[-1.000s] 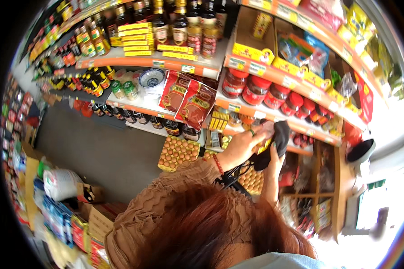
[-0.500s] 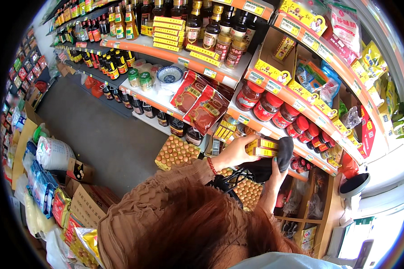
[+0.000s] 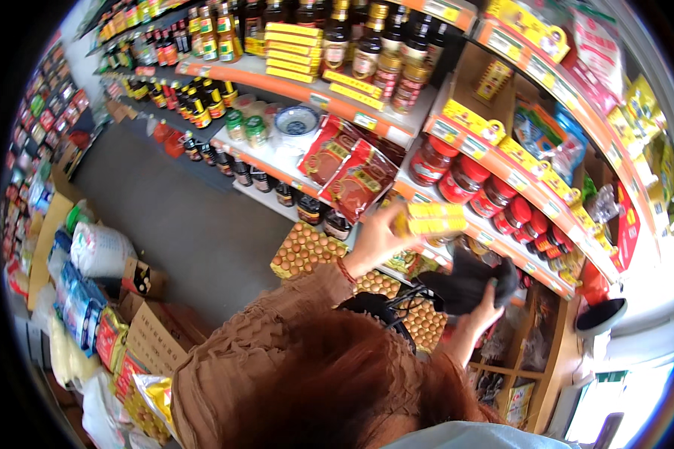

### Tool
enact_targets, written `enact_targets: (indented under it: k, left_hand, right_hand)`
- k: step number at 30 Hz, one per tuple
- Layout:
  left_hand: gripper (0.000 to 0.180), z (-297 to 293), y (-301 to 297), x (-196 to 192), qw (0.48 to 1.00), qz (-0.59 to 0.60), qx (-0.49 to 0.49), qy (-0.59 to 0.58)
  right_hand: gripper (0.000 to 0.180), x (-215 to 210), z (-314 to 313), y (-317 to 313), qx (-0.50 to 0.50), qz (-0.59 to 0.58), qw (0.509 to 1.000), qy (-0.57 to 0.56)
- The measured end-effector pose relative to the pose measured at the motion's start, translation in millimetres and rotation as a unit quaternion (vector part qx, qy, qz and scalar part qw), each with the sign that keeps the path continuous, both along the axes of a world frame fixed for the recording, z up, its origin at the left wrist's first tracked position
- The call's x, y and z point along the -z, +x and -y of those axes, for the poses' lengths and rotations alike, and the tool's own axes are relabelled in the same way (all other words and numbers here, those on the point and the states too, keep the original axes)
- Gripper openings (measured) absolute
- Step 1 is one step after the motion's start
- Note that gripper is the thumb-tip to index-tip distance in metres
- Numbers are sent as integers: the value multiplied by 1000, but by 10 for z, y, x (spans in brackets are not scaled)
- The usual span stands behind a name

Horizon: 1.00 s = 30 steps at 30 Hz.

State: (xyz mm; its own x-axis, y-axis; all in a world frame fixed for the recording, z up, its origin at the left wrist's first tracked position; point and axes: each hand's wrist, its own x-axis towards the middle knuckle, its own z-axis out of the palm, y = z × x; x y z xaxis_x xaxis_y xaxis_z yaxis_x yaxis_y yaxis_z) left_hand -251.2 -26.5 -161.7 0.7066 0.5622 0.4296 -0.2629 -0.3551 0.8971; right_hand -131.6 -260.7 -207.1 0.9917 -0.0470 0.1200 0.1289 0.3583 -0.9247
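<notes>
Left hand [image 3: 380,238], boxes [image 3: 436,218] farther from cloth [image 3: 466,284]

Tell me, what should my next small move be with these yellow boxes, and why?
Perhaps ease the yellow boxes toward the orange-edged shelf: your left hand holds them in front of it in this view, while your right hand holds the dark cloth apart from them.

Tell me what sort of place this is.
Most likely a small grocery shop: price tags line the orange shelf edges, with red-lidded jars on a shelf and eggs in trays lower down.
</notes>
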Motion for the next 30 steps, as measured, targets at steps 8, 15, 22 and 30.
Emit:
enact_targets:
  k: [8, 15, 22, 30]
  left_hand:
    - [35, -2120, -1117, -115, 836, 325, -292, -332]
    - [30, -3792, -1322, -325, 850, 244, -242, -400]
    - [33, -4957, -967, -483, 849, 246, -222, -411]
    - [55, -5343, -626, -520, 847, 19, -353, -396]
  right_hand:
    - [44, -67, 491, -151, 61, -66, 993, 77]
    - [43, 465, 1109, -75, 163, -124, 978, 50]
    - [41, 679, 1178, -188, 209, -114, 969, 65]
    - [40, 678, 1034, -512, 278, -115, 952, 53]
